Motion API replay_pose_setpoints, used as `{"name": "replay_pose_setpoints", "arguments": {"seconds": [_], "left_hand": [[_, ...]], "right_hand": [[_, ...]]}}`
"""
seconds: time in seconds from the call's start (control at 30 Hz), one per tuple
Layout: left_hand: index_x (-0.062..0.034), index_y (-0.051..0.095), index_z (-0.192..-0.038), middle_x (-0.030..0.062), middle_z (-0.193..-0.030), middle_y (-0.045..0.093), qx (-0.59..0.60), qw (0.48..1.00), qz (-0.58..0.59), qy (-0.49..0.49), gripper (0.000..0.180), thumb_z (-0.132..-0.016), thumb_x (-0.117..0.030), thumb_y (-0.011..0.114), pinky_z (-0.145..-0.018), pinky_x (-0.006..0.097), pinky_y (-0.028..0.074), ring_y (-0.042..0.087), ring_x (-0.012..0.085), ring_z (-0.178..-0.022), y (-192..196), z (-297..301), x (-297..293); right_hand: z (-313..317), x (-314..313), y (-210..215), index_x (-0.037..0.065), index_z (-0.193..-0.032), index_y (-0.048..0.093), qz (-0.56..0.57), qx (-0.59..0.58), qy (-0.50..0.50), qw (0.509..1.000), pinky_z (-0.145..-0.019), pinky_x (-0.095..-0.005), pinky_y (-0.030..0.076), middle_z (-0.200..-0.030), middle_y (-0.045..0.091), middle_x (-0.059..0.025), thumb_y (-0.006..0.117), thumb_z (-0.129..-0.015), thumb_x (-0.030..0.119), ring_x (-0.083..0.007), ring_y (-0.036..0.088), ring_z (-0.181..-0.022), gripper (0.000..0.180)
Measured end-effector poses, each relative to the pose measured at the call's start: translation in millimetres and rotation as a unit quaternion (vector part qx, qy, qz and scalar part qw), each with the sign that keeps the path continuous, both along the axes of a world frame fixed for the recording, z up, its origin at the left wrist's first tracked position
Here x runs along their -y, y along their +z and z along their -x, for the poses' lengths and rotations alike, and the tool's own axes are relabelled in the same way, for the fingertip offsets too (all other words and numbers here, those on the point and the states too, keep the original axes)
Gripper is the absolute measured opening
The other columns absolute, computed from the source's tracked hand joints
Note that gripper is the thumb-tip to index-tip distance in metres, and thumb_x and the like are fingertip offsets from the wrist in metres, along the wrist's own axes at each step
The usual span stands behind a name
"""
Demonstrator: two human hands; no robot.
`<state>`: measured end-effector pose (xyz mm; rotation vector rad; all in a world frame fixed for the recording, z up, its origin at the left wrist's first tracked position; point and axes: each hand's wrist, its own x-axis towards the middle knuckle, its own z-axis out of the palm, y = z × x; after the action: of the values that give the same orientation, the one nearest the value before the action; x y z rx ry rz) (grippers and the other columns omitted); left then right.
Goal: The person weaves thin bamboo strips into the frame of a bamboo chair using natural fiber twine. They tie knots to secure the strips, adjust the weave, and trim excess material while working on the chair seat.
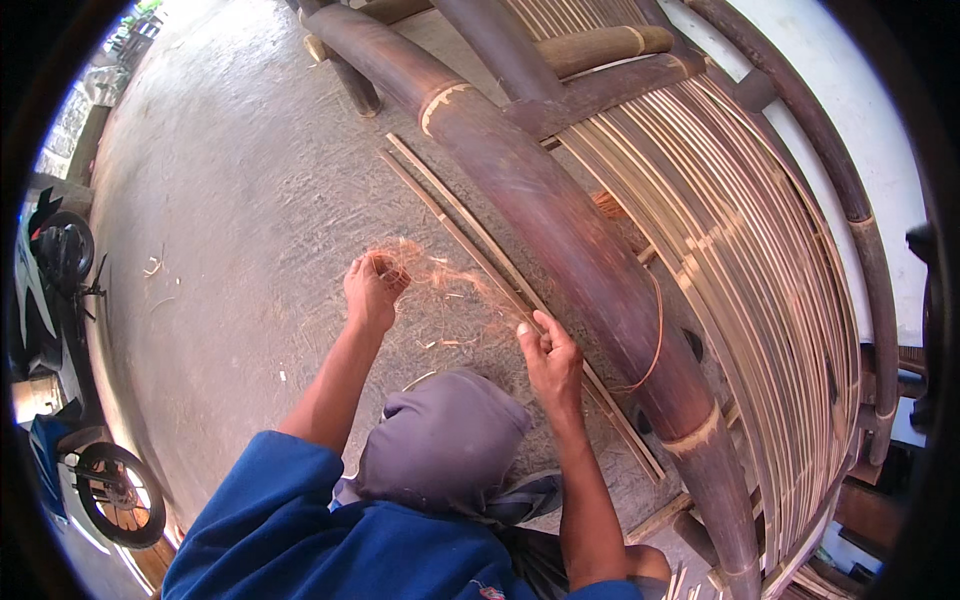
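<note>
My left hand (371,293) has its fingers curled round one end of a loose tangle of thin orange-brown fibres (440,268). The tangle trails across above the concrete toward my right hand (552,362). The thumb and forefinger of that hand are bent in a pinch close to the fibre ends; what lies between them is too fine to make out. Two long, narrow bamboo strips (468,225) run slantwise beside and under my right hand. A thin brown strand (659,335) loops between that hand's side and the thick dark bamboo pole.
A thick dark bamboo pole (560,215) of a furniture frame rises along the right, with a slatted bamboo panel (740,270) beyond it. Shavings (447,343) litter the concrete floor (230,230). A grey cap (440,430) fills the lower middle. Motorbike wheels (118,495) show at left.
</note>
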<state>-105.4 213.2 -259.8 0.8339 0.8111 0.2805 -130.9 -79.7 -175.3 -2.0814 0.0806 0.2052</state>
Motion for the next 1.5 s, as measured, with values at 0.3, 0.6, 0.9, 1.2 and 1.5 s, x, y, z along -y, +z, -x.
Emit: {"name": "replay_pose_setpoints", "arguments": {"seconds": [0.3, 0.6, 0.9, 1.2, 1.5], "left_hand": [[-0.0044, 0.057, -0.091, 0.0073, -0.072, 0.056, -0.024, 0.997, 0.006, 0.076, 0.006, -0.091, 0.001, 0.054, -0.051, 0.032, 0.052, 0.055, 0.0178, -0.056, -21.7, -56.0, -87.2], [-0.0046, 0.061, -0.082, 0.0061, -0.069, 0.054, -0.084, 0.986, 0.004, 0.147, 0.018, -0.090, 0.007, 0.051, -0.043, 0.026, 0.040, 0.049, 0.0157, -0.049, -52.8, -78.7, -151.9], [-0.0085, 0.063, -0.091, -0.0004, -0.069, 0.053, -0.073, 0.993, -0.081, 0.048, 0.008, -0.094, -0.001, 0.060, -0.037, 0.025, 0.033, 0.043, 0.0094, -0.047, -37.9, -95.4, -122.6], [-0.0091, 0.063, -0.104, -0.0007, -0.080, 0.060, 0.054, 0.964, -0.181, -0.189, 0.009, -0.102, -0.017, 0.060, -0.049, 0.024, 0.042, 0.051, 0.0077, -0.056, 61.5, -50.9, -16.2], [-0.0073, 0.063, -0.108, 0.0026, -0.087, 0.066, 0.085, 0.933, -0.140, -0.319, 0.014, -0.105, -0.020, 0.059, -0.064, 0.028, 0.053, 0.063, 0.0109, -0.071, 132.6, 1.8, 71.8]], "right_hand": [[54.6, 59.9, 152.4, -0.002, -0.102, 0.070, 0.043, -0.060, 0.035, 0.997, -0.073, -0.0348, 0.053, -0.085, 0.070, -0.0170, 0.063, -0.101, 0.017, -0.0207, 0.069, -0.078, 0.020], [162.9, 285.1, 261.9, -0.001, -0.105, 0.069, 0.594, 0.226, -0.310, 0.708, -0.057, -0.0453, 0.047, -0.082, 0.067, -0.0204, 0.058, -0.107, 0.025, -0.0332, 0.060, -0.064, 0.028], [214.8, 439.6, 261.2, -0.002, -0.095, 0.066, 0.711, 0.173, -0.304, 0.610, -0.051, -0.0519, 0.042, -0.073, 0.063, -0.0252, 0.054, -0.107, 0.023, -0.0413, 0.058, -0.059, 0.030], [147.2, 228.2, 229.0, 0.000, -0.101, 0.069, -0.058, -0.042, -0.227, 0.971, -0.054, -0.0213, 0.036, -0.079, 0.057, 0.0004, 0.066, -0.099, 0.019, -0.0051, 0.050, -0.061, 0.019], [20.3, 27.9, 129.2, -0.002, -0.121, 0.070, -0.063, -0.029, 0.135, 0.988, -0.069, -0.0324, 0.051, -0.082, 0.070, -0.0068, 0.065, -0.100, 0.019, -0.0159, 0.061, -0.071, 0.030]]}}
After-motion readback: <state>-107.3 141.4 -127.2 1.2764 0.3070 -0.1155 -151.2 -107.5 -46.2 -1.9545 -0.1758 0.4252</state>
